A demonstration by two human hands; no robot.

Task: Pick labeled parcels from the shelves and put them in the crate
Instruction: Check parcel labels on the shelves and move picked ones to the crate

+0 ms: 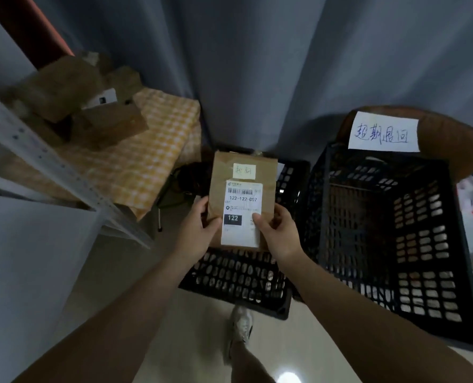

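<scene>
Several brown cardboard boxes (pixel 64 87) lie heaped at ten o'clock, too blurred for any label to be read. They sit on a yellow checked cloth (pixel 147 161) partly crossed by a grey perforated shelf post (pixel 36 150). At the centre, the left hand (pixel 199 230) grips the lower left edge of a flat brown parcel (pixel 224 172), with the thumb curled over the front and the other fingers hidden behind. The right hand (pixel 276 230) grips the lower right edge the same way, its thumb on the white shipping label (pixel 242 200). The parcel is held in the air, face to the camera, above a low black crate (pixel 241 277) at six o'clock, and it covers most of that crate's inside. The label reads 122-122-007 and 122. Its fine print and the writing on the small pale note (pixel 244 170) above it cannot be made out. At three o'clock stands a tall black crate (pixel 429 244), with a handwritten paper sign (pixel 383 134) behind its far rim at one o'clock. Pale clutter at the right edge is cut off.
</scene>
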